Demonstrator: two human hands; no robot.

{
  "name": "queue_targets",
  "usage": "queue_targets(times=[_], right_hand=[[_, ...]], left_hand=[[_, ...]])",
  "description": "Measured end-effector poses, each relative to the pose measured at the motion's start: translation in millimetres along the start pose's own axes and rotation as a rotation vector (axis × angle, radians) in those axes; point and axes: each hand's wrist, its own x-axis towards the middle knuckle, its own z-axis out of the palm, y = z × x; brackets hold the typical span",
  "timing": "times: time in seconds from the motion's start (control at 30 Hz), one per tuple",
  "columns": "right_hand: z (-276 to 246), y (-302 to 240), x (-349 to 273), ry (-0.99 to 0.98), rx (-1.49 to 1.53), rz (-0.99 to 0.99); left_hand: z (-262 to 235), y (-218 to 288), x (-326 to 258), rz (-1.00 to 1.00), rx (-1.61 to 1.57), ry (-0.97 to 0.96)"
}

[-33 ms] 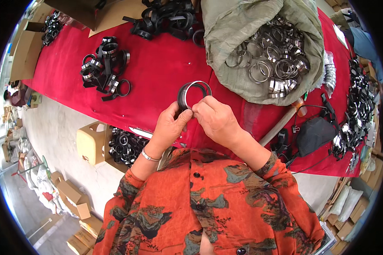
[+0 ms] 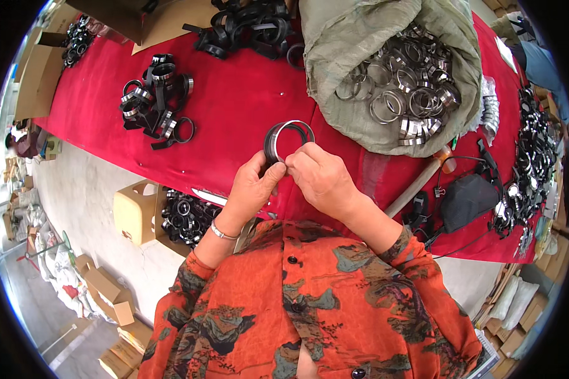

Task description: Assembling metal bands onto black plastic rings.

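Observation:
Over the red-covered table I hold a black ring [image 2: 269,147] with a shiny metal ring [image 2: 276,140] against it, both roughly upright. My left hand [image 2: 251,188] pinches them at the lower left between thumb and fingers. The fingers of my right hand [image 2: 324,180] are closed on the lower right of the metal ring; their tips are partly hidden. Whether the metal ring sits inside the black one or only overlaps it, I cannot tell. Farther left lies a pile of black rings with metal bands [image 2: 163,72].
An open woven sack [image 2: 329,76] full of loose metal rings stands at the right. More black parts [image 2: 253,28] lie at the far side. A black pouch [image 2: 468,202] and a wooden handle [image 2: 414,186] are right of me. A yellowish plastic container [image 2: 133,211] stands below the table edge.

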Motion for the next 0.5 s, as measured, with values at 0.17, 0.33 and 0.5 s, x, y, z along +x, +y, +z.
queue_targets(times=[0.17,0.33,0.5], right_hand=[[4.4,-2.6,-1.8,-0.019,-0.001,0.002],[7.0,-4.3,-1.7,-0.059,-0.006,-0.007],[9.3,-7.2,-2.4,-0.041,0.022,-0.006]], left_hand=[[-0.4,3.1,-3.9,-0.050,-0.015,0.023],[-2.9,-1.9,-6.6,-0.021,0.008,0.019],[-2.2,1.3,-10.3,-0.047,-0.071,0.033]])
